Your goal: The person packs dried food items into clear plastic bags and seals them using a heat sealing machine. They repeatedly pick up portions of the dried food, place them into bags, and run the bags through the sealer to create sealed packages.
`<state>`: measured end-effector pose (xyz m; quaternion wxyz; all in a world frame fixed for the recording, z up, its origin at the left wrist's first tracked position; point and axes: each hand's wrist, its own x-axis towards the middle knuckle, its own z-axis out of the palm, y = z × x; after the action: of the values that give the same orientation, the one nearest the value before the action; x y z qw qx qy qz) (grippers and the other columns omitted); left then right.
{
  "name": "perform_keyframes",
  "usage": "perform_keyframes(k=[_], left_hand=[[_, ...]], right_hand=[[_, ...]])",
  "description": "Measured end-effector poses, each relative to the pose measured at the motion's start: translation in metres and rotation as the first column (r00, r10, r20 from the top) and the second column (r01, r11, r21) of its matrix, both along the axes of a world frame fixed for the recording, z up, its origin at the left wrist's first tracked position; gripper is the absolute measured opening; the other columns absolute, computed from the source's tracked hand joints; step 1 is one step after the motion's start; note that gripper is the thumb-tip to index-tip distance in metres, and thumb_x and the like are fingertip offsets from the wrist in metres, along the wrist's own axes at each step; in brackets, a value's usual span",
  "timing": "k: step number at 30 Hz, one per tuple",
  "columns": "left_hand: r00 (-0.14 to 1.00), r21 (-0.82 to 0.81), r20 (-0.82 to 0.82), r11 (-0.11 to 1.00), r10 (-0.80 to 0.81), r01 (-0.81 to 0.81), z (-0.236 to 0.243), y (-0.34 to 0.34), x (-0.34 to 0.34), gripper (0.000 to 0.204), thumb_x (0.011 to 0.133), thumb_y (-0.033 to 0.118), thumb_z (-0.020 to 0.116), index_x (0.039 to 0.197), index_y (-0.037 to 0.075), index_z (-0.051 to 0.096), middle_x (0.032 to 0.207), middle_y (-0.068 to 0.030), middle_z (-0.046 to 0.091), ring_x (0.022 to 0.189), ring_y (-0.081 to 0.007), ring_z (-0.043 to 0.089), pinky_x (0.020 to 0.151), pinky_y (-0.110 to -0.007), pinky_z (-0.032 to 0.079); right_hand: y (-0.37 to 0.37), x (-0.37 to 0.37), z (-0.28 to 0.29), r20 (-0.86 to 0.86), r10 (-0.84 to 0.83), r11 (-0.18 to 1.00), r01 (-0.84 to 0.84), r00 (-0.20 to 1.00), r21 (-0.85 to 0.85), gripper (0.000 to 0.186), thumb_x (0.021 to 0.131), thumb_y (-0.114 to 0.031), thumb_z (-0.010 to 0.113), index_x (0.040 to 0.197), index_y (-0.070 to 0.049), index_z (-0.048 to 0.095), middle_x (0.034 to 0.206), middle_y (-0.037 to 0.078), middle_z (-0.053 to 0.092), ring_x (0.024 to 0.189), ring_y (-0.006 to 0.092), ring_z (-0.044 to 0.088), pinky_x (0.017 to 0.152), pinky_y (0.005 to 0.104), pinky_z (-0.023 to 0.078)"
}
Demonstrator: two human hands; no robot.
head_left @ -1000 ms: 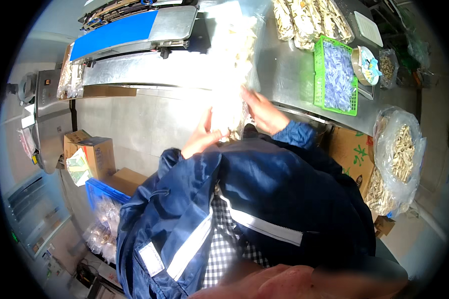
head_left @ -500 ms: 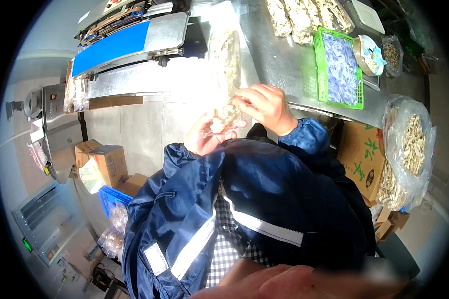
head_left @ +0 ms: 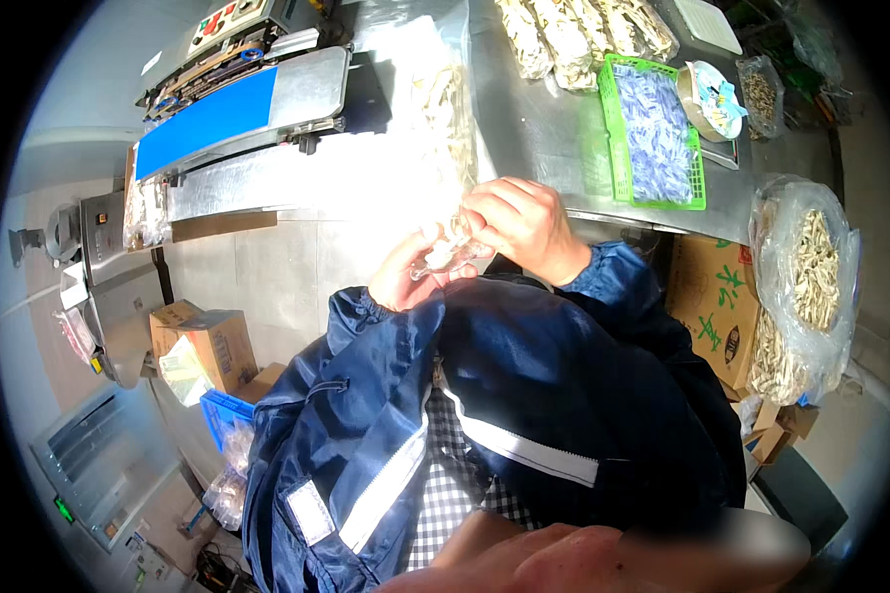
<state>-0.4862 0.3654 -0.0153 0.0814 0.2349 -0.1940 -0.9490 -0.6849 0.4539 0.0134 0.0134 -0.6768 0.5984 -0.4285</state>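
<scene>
A long clear plastic bag of pale dried strips (head_left: 449,124) lies with its far part on the bright steel table and its near end over the edge, in front of my body. Strong glare washes out part of it. My left hand (head_left: 405,275) is closed around the bag's near end from below, thumb on top. From the right, my right hand (head_left: 526,225) pinches the bag's plastic near that same end, fingers bent together. Crumpled film (head_left: 447,259) shows between the two hands. The right fingertips are partly hidden.
Left of the bag stands a machine with a blue belt (head_left: 208,119). To the right are a green basket of small bluish-white packets (head_left: 658,133), a round bowl (head_left: 712,99) and several filled bags (head_left: 574,40). A cardboard box (head_left: 712,306) and a big bag of dried strips (head_left: 811,277) stand lower right.
The near end of the bag looks more gathered, with fewer strips between my hands. Both hands stay almost in place, while the table and its things have shifted slightly left in view.
</scene>
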Motion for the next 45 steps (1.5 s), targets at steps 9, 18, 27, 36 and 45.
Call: perform_keyframes(k=[9,18,27,36,45], left_hand=[[0.988,-0.208,-0.014,0.966,0.156,-0.155,0.012,0.012,-0.053,0.061,0.094,0.021,0.067,0.146,0.008,0.039,0.13,-0.0138,0.06,0.113,-0.0255,0.064,0.088,-0.041,0.059],[0.936,-0.453,-0.008,0.833,0.353,-0.318,0.014,0.016,-0.094,0.088,0.084,0.01,0.078,0.154,0.005,0.025,0.137,-0.0135,0.053,0.123,-0.0254,0.056,0.103,-0.038,0.047],[0.92,-0.549,-0.057,0.757,0.389,-0.354,0.023,0.004,-0.128,0.091,0.085,0.015,0.073,0.157,0.009,0.018,0.138,-0.0186,0.051,0.117,-0.0309,0.061,0.092,-0.045,0.055],[0.941,-0.497,0.084,0.833,0.326,-0.244,0.015,0.002,-0.141,0.087,0.095,0.022,0.063,0.162,0.016,0.008,0.14,-0.0195,0.053,0.112,-0.032,0.064,0.078,-0.043,0.059],[0.906,-0.357,0.39,0.934,0.164,-0.015,0.029,0.005,-0.117,0.083,0.099,0.033,0.063,0.162,0.022,0.01,0.147,-0.0157,0.047,0.119,-0.0322,0.061,0.088,-0.039,0.055]], right_hand=[[-0.008,-0.006,-0.025,0.324,-0.403,0.904,0.427,0.856,-0.004,0.015,0.085,-0.003,0.069,0.093,-0.005,0.056,0.084,0.012,0.06,0.074,0.0324,0.062,0.064,0.0411,0.049],[-0.012,-0.025,-0.045,0.622,-0.457,0.883,0.408,0.636,0.231,0.02,0.09,-0.006,0.067,0.104,-0.003,0.053,0.079,0.011,0.063,0.069,0.0228,0.064,0.064,0.036,0.051],[-0.017,-0.066,-0.032,0.459,-0.405,0.909,0.293,0.79,0.297,0.017,0.098,-0.015,0.063,0.091,0.001,0.064,0.074,0.022,0.065,0.065,0.0377,0.065,0.059,0.0429,0.048],[0.008,-0.108,-0.009,0.089,-0.094,0.838,0.031,0.992,0.545,0.014,0.089,-0.01,0.057,0.089,0.001,0.067,0.083,0.021,0.068,0.078,0.0424,0.067,0.071,0.0508,0.053],[-0.01,-0.097,-0.083,0.341,-0.148,0.873,-0.039,0.928,0.486,0.017,0.095,-0.017,0.056,0.089,-0.002,0.061,0.08,0.023,0.066,0.075,0.0451,0.064,0.067,0.0532,0.049]])
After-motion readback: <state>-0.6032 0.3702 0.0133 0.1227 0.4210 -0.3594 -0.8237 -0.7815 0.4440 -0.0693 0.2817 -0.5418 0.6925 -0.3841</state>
